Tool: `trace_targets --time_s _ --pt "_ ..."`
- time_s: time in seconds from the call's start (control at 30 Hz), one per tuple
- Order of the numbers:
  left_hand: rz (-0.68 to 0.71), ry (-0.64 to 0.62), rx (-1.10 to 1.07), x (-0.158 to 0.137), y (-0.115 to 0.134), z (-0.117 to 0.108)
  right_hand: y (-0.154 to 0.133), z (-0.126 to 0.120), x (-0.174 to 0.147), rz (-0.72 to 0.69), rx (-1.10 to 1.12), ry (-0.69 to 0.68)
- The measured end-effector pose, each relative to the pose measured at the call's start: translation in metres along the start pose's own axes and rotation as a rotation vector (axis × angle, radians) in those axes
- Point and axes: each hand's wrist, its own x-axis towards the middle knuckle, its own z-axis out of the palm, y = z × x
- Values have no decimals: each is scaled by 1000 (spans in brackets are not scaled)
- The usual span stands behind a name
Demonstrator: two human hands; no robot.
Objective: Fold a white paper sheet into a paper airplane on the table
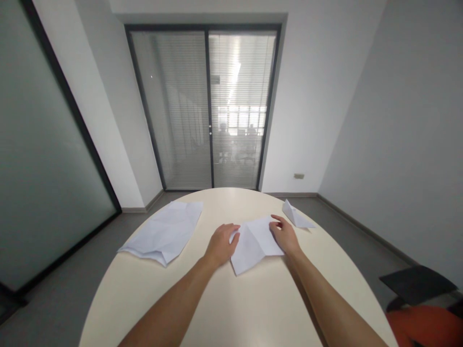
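Note:
A creased sheet of white paper [256,241] lies before me with a fold line running down its middle, its halves slightly raised like an opened booklet. At its left edge, my left hand [221,245] has curled fingers and a thumb closed on the paper. My right hand [285,234] grips the opposite edge with bent fingers, the index finger reaching past the top corner. Parts of both edges are hidden under the fingers.
Several crumpled white sheets [170,229] lie on the left of the round cream table [231,308]. A folded paper piece [297,215] stands near the right rim. An orange and black chair [427,318] is at the lower right. Glass doors with blinds [173,111] are beyond.

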Motion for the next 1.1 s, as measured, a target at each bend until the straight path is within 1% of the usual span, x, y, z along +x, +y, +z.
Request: trace_targets --time_s 0.17,0.27,0.37,0.47,0.57,0.67,0.73,0.83,0.97,1.1 --pt "-52 -87 6 -1 -9 4 4 -3 2 -9 -7 93" --pt "-60 -73 6 0 -8 2 -1 -6 1 -17 -24 157" --pt "-64 -26 -28 1 -3 -2 -6 -9 -1 50 -13 123" --pt "-53 -25 -63 1 3 -6 -4 -7 0 88 20 109" --pt "-84 -51 -63 0 5 -7 4 -3 3 24 76 168" --pt "-152 -112 1 -1 5 -6 6 0 2 -97 17 186" --pt "-183 -141 48 -1 4 -5 -2 -1 -1 -176 -31 147" --pt "-197 -149 95 -1 4 -2 -21 -2 -11 -330 -107 16" --pt "-157 -162 155 -4 5 -1 -43 -2 -26 -560 -205 -255" --pt "-120 -178 172 -6 7 -1 -50 -1 -36 -690 -316 -412"
